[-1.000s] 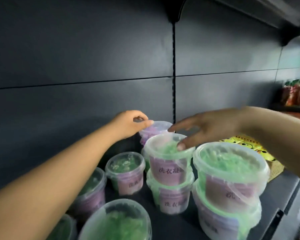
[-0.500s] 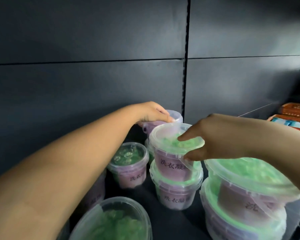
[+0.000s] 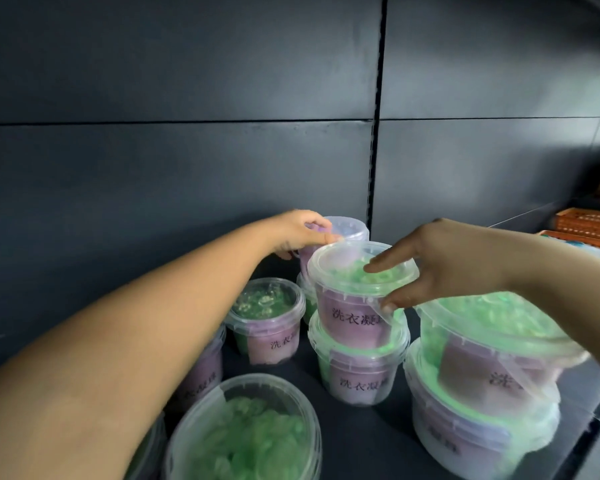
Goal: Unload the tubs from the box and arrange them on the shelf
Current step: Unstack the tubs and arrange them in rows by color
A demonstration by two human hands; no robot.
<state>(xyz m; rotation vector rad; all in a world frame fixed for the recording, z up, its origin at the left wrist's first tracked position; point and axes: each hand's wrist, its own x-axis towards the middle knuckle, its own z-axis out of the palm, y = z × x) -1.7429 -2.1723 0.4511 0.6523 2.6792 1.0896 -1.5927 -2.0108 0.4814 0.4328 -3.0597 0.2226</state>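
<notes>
Several clear tubs with green contents and pink labels stand on the dark shelf (image 3: 368, 431). My left hand (image 3: 297, 233) reaches to the back and holds the rim of the rear tub (image 3: 352, 230), which sits on top of another. My right hand (image 3: 440, 268) grips the upper tub of the middle stack (image 3: 350, 306), forefinger across its lid and thumb at its side. That tub rests on a lower tub (image 3: 357, 375). A two-tub stack (image 3: 482, 393) stands at the right.
A single tub (image 3: 267, 320) stands left of the middle stack, another (image 3: 201, 372) is partly hidden under my left arm, and one (image 3: 246, 434) sits close in front. Orange boxes (image 3: 586, 225) lie at the far right. The dark back panel rises just behind the tubs.
My right hand has settled on the upper middle tub, with the forefinger stretched over the lid. My left hand stays on the rear tub. The camera has shifted slightly.
</notes>
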